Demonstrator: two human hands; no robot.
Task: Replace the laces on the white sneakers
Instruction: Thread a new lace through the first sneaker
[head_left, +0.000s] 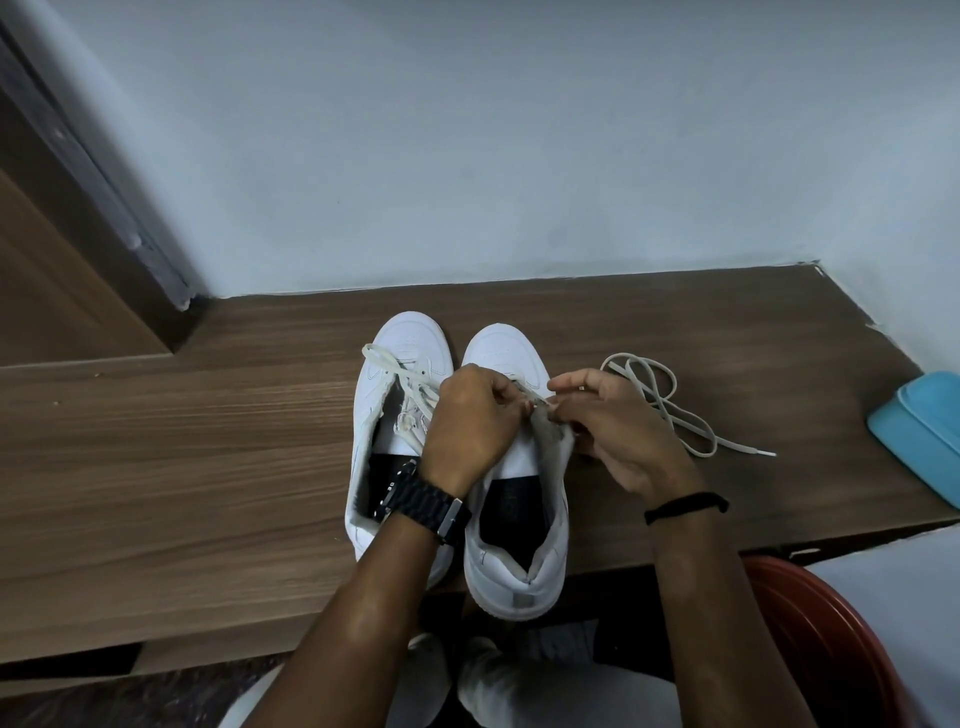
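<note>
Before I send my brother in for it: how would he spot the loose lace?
On the wooden table, look right of the two white sneakers. The loose lace lies there in loops, between the right hand and a blue box; unlike the other lace, it is threaded through no shoe.

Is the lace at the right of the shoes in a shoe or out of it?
Out. The loose lace lies looped on the wooden table, right of the right sneaker, passing through no eyelet.

Head camera looks steeply down, close over the wooden shelf (208, 441) against the wall.
</note>
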